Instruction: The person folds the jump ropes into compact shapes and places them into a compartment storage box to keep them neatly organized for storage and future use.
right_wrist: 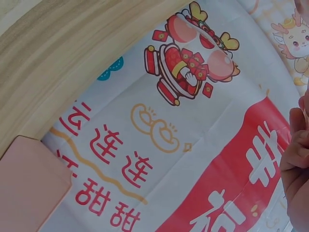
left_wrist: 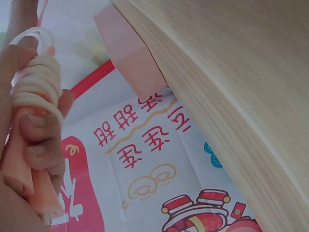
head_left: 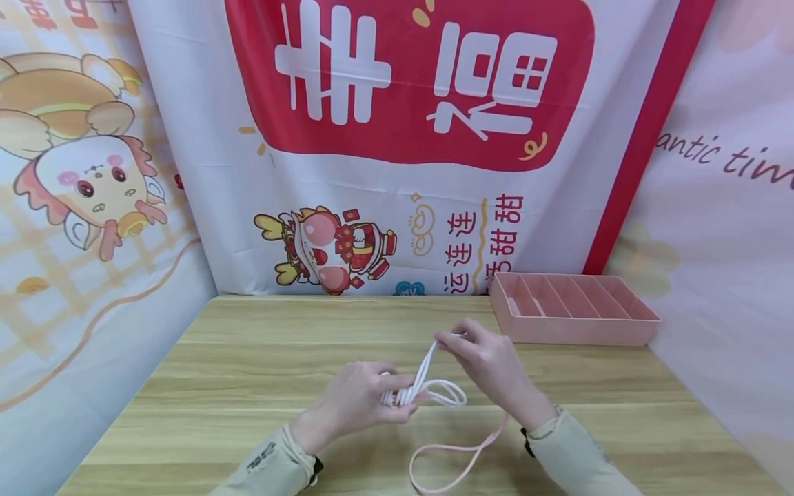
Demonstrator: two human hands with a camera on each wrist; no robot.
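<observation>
My left hand grips a jump rope, its white cord wound in several turns around the peach handles. The handles' ends stick out below the fingers in the left wrist view. To the right and a little higher, my right hand pinches a length of the cord between thumb and fingers, drawn up from the bundle. A loose white loop hangs out between the two hands. Only part of the right hand shows at the right edge of the right wrist view.
A thin pink strap lies in a loop on the wooden table, below the right hand. At the table's back right stands a pink divided box. Printed cloth hangs behind the table and at both sides.
</observation>
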